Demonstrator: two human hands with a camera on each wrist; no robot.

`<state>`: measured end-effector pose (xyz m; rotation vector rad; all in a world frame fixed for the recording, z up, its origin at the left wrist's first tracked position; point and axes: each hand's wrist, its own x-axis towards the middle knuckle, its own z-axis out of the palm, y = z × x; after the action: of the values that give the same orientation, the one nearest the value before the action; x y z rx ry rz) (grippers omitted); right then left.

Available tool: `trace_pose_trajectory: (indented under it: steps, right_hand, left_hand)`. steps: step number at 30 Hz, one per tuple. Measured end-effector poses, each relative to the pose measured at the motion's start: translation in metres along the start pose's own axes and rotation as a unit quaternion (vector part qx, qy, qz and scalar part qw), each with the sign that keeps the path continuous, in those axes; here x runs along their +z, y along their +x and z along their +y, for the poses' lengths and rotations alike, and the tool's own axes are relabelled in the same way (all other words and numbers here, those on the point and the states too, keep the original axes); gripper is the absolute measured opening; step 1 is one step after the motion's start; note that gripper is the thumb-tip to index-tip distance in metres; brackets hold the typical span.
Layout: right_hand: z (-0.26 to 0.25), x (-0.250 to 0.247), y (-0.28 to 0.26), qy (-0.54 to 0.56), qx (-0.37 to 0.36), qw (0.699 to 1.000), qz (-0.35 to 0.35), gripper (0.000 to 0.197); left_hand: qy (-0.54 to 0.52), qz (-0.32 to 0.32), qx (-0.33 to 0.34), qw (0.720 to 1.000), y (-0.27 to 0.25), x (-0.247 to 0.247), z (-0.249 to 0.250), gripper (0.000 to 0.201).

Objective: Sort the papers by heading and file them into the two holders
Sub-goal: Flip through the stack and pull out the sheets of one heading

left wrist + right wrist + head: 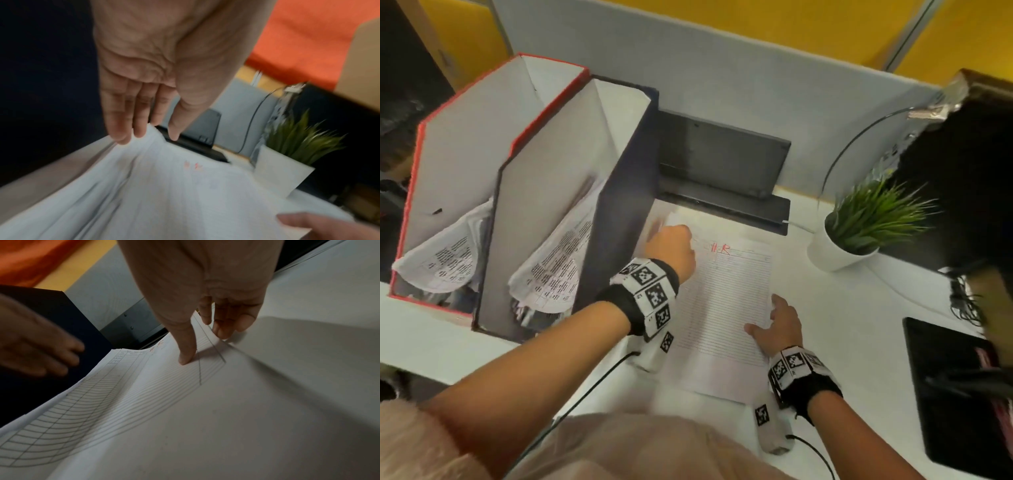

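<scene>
A stack of lined papers (722, 301) lies on the white desk, its top sheet headed "HR" (720, 249) in red. My left hand (671, 246) is at the stack's far left corner; in the left wrist view its straight fingers (123, 129) touch the raised paper corner (153, 129), thumb apart. My right hand (777, 322) pinches the top sheet's right edge, thumb (185, 356) on top and fingers (224, 331) at the edge. The red-edged holder (465, 137) and the dark blue holder (626, 178) stand at the left, each with curled printed papers inside.
A black monitor stand (722, 164) sits behind the stack against a grey partition. A potted plant (859, 233) stands to the right, with a black flat device (955, 394) nearer me. Bare desk (852, 329) lies right of the stack. Cables trail from both wrists.
</scene>
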<state>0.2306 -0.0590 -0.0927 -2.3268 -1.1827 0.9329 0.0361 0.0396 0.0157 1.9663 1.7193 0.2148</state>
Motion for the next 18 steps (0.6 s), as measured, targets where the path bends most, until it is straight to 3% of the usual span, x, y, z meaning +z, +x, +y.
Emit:
trace_pose_trajectory:
  steps: [4,9,14,18]
  right_hand:
    - [0.002,0.0,-0.003,0.015,-0.001,1.0,-0.01,0.087]
    - [0.004,-0.001,-0.006,0.037,0.002,0.999,-0.021,0.085]
    - [0.006,-0.006,-0.008,0.051,0.011,0.998,-0.027,0.085]
    - [0.002,-0.008,-0.009,0.012,0.001,1.0,-0.011,0.09]
  left_hand:
    - [0.033,-0.059,-0.09,0.994,0.012,0.031,-0.032,0.022]
    - [-0.063,-0.039,-0.16,0.984,0.016,0.042,-0.051,0.041]
    - [-0.108,-0.027,-0.168,0.98,0.014,0.048,-0.056,0.033]
    - [-0.065,-0.014,-0.118,0.991,0.013,0.049,-0.054,0.021]
